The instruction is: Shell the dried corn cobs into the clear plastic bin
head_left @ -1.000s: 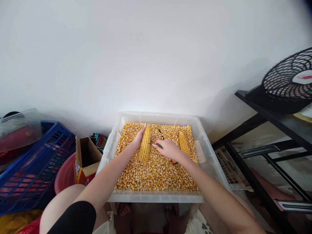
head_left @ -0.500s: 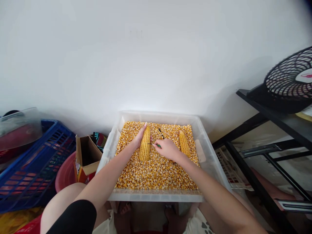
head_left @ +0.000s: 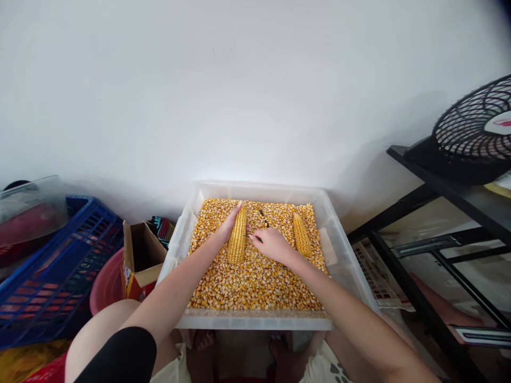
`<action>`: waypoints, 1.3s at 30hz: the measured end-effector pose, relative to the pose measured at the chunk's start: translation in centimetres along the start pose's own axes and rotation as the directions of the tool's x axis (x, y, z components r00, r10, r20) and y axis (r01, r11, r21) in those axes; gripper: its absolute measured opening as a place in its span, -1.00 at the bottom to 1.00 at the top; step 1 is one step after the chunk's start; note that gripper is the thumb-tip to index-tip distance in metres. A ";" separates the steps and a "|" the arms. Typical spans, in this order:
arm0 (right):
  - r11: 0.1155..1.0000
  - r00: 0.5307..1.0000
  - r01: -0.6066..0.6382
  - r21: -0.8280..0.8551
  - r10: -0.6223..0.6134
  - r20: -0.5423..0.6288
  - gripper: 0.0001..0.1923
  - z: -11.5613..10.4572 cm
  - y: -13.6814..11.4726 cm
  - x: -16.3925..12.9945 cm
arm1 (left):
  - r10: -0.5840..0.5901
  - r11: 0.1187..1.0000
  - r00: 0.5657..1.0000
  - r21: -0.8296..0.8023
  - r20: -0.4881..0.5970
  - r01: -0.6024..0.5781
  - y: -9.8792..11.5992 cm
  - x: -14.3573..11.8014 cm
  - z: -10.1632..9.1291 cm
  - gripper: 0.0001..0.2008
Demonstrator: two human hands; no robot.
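Note:
An ear of corn [head_left: 237, 239], covered in yellow kernels, is gripped in my left hand [head_left: 227, 223]. The ear tilts slightly, its narrow tip pointing away from me. My right hand [head_left: 273, 244] is closed around a thin metal-shafted tool [head_left: 252, 237] with a dark green handle, mostly hidden by the fingers. The tool's tip is at the right side of the ear. Below both hands, loose corn kernels [head_left: 247, 287] fill a translucent plastic bin [head_left: 255, 323]. A second ear of corn [head_left: 302, 236] lies on the kernels to the right of my right hand.
A small dark object [head_left: 262, 215] lies on the kernels behind my right hand. To the left stand an open cardboard box [head_left: 149, 276], a pink basin [head_left: 107, 282] and a blue crate [head_left: 43, 287]. A black fan [head_left: 475, 133] sits on a black metal rack [head_left: 435, 191] at right.
My right hand has turned slightly, so less of the green handle shows. The left hand and its ear of corn have hardly moved.

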State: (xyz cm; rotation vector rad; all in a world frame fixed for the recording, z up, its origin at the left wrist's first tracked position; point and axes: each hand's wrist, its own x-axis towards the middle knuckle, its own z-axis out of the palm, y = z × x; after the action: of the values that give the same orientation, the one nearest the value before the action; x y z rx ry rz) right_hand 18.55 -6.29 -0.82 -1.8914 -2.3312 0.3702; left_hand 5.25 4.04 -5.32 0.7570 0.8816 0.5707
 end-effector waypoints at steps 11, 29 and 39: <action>0.995 0.999 -0.020 -0.093 0.023 0.035 -0.61 0.3 -1.3 1.0 | 0.001 1.000 0.999 0.027 -0.032 0.000 -0.5 0.3 0.1 -0.51; 0.999 0.999 -0.032 -0.031 0.031 -0.030 -0.64 1.4 -1.2 0.5 | 0.035 0.999 0.999 0.019 -0.025 -0.035 -0.9 0.8 -0.2 -0.54; 0.985 0.994 0.105 0.138 -0.109 0.022 -0.64 1.2 0.9 1.3 | 0.019 0.997 0.999 0.081 -0.043 -0.016 -0.7 -0.1 0.4 -0.55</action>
State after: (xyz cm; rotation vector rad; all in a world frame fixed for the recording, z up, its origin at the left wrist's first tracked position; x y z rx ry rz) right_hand 18.80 -4.95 -2.30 -1.7028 -2.3473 0.5352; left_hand 5.63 3.39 -5.64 0.8289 0.9433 0.5715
